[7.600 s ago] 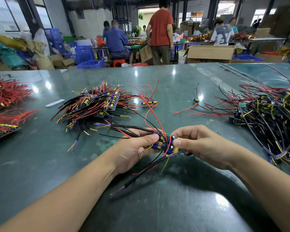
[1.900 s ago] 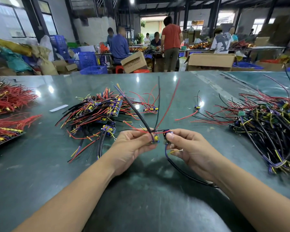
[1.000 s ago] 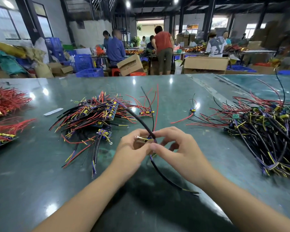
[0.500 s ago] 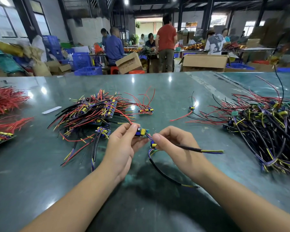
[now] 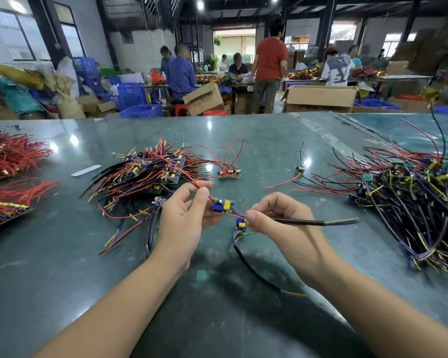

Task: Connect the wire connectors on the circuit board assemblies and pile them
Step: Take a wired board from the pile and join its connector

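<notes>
Green board, blue and yellow parts on top: the small circuit board (image 5: 223,204) sits between our hands, raised just above the surface (image 5: 217,293) and close in front of us. Our left hand (image 5: 185,218) has it, fingers curled, thumb and forefinger also pinching its red lead (image 5: 192,180), which runs up and left toward the finished pile (image 5: 150,174). Our right hand (image 5: 277,218) is closed in a pinch on a black sheathed cable (image 5: 298,222) and has a second small board (image 5: 241,224) right at its thumb tip.

What the next move turns on, as we judge it, is the short gap between the two boards. They lie on a diagonal, the left one higher and farther, the right one lower and nearer, joined by thin red and blue wires. The left board's long axis runs roughly left to right, tilted a little down toward the right hand. The black cable points straight out to the right, nearly level, ending in yellow and purple tips; another black lead (image 5: 256,272) hangs down onto the surface toward us.

Whether any connector is already seated we cannot tell; the parts are too small. The left hand is nearer the pile, the right nearer the unworked heap (image 5: 411,202).
</notes>
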